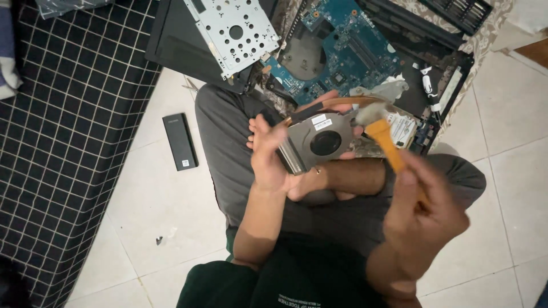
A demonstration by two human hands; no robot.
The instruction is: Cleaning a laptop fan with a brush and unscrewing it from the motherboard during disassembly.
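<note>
Far left, a black checked cover [74, 142] beside a pale tiled floor [165, 199]. At the far edge, a laptop [451, 74] lying open and stripped, its blue board [342, 45] bare, with an empty round recess in the board's left part. Left of the board, a perforated metal plate [234, 28] already off and resting on a dark panel.

Centre, over the lap: the fan [319, 140], out of the case and held up, copper pipe arching along its far side. Left hand [268, 154] closed on the fan's left edge, fingers wrapped round the finned end, other fingertips showing behind the far rim. Right hand [422, 217] near and to the right, blurred, fist shut round the orange handle of a brush [385, 142], pale bristles touching the fan's right rim.

Smaller items: a silver drive [404, 128] just right of the fan, seated in the case; a black slab [180, 141] on the tiles to the left, well apart.

Judged from this: opening and removal finished, dusting of the fan under way, refitting of fan, plate and cover yet to come. Amount of dust left on the blades impossible to tell.
</note>
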